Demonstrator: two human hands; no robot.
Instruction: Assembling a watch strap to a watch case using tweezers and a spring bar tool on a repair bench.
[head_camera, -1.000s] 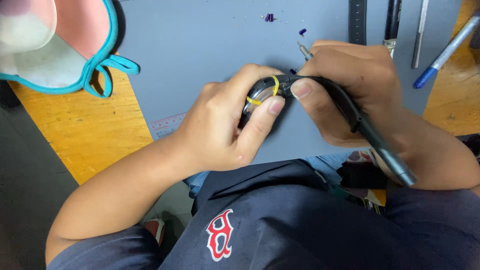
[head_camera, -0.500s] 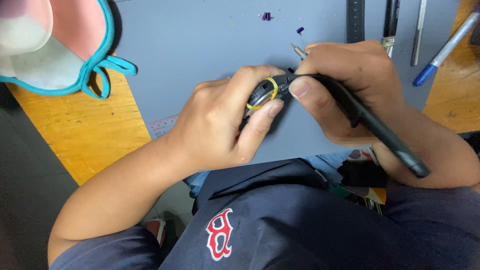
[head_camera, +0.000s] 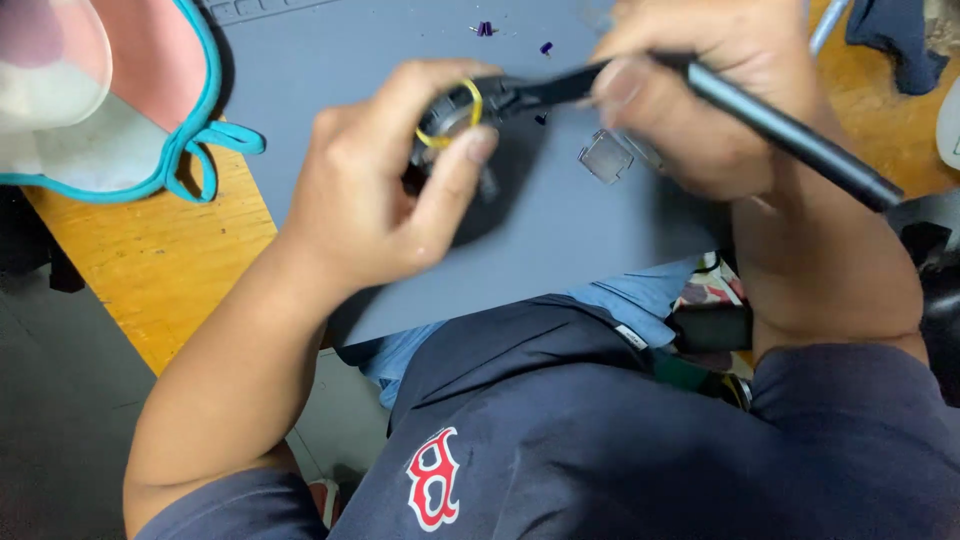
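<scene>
Clamped between thumb and fingers, the left hand holds a small dark part with a yellow ring around it, lifted just above the grey mat. That part sits at the fingertips, at the hand's upper right, with the thumb pressed on its lower side. Far left, a pink mask with teal trim lies partly on the wooden bench. Right of the part, the right hand is closed on a long dark tool, whose front end touches the part while its handle slants down to the right. Below that hand, a small clear square piece lies on the mat. Near the mat's top edge lie 2 tiny purple bits.
</scene>
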